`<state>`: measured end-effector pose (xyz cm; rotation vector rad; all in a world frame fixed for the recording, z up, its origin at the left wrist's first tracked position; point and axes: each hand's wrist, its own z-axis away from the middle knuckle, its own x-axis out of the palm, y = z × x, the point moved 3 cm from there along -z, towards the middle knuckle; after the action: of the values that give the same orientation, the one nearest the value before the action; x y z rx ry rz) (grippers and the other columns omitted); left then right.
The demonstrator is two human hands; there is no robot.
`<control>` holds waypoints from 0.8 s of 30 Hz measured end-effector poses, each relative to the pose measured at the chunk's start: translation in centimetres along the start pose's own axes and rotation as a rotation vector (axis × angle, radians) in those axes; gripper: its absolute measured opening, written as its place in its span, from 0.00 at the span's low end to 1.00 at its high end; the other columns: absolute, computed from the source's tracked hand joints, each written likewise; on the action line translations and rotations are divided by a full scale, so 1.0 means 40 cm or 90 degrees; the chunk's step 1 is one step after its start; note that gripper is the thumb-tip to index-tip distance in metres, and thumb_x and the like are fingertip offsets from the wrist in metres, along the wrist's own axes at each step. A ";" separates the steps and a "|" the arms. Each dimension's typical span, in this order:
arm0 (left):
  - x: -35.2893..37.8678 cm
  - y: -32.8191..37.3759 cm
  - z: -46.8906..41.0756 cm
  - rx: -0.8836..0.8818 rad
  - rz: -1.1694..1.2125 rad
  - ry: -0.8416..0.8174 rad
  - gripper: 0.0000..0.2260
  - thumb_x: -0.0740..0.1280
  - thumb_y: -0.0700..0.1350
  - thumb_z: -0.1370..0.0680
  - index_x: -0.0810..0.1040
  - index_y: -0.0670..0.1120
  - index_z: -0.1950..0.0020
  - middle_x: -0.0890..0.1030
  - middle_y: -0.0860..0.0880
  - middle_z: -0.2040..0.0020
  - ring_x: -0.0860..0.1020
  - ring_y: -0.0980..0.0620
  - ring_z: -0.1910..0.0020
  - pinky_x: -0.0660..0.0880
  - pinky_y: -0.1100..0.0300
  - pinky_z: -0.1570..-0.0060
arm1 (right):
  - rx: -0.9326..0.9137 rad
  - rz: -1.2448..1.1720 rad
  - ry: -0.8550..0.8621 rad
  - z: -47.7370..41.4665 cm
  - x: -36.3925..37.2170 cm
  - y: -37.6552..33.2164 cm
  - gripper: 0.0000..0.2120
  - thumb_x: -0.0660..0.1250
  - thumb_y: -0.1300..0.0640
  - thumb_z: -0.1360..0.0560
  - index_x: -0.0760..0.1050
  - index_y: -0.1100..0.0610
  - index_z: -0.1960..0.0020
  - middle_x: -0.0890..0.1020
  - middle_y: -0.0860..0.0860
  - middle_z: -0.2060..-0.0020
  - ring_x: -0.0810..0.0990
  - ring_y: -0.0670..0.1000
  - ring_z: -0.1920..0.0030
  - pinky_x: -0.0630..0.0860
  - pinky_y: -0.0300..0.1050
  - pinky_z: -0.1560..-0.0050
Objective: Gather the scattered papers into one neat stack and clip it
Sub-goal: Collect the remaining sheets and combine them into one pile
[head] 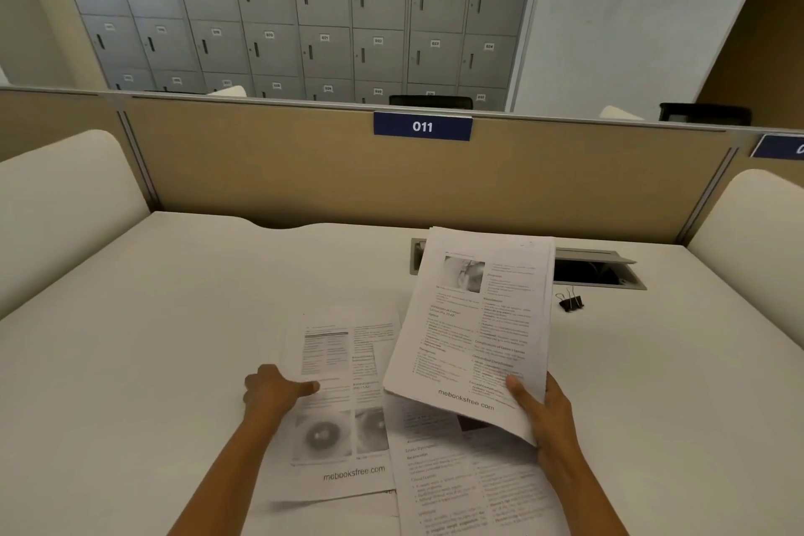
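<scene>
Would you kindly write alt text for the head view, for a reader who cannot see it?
At a white desk, the right hand holds up a sheaf of printed pages while the left hand pinches the edge of another sheet; a black binder clip lies on the desk further right.

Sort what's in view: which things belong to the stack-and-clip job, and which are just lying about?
Job:
- held sheets, in the right hand grip
- eye-picture sheet, pinched by the left hand
- flat sheet, on the desk
- binder clip, apart from the papers

Lying about:
- cable box
- divider
- 011 sign
- lockers
</scene>
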<state>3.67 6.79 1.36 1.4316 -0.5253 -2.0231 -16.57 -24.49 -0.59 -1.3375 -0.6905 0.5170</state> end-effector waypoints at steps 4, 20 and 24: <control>0.024 0.047 0.036 0.060 0.048 -0.037 0.20 0.74 0.43 0.31 0.77 0.38 0.42 0.80 0.39 0.43 0.78 0.40 0.45 0.73 0.52 0.47 | 0.002 0.008 -0.004 0.002 0.001 0.003 0.20 0.71 0.60 0.29 0.73 0.56 0.38 0.82 0.52 0.49 0.82 0.55 0.49 0.82 0.45 0.53; 0.129 0.103 0.094 0.055 0.110 -0.116 0.16 0.75 0.40 0.34 0.77 0.40 0.49 0.81 0.40 0.45 0.79 0.42 0.48 0.76 0.56 0.52 | 0.005 0.026 -0.004 0.003 0.003 0.007 0.32 0.77 0.46 0.39 0.74 0.55 0.39 0.83 0.52 0.49 0.85 0.54 0.53 0.82 0.48 0.57; 0.083 0.106 0.093 0.083 0.126 -0.046 0.14 0.72 0.41 0.30 0.79 0.36 0.47 0.81 0.37 0.47 0.80 0.40 0.50 0.77 0.54 0.49 | 0.015 0.022 -0.010 0.002 0.002 0.006 0.27 0.75 0.52 0.35 0.73 0.55 0.38 0.83 0.54 0.47 0.83 0.55 0.51 0.82 0.51 0.53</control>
<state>0.42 1.35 2.93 1.3270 -0.8113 -1.9174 -16.58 -24.33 -0.82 -1.3265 -0.6732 0.5626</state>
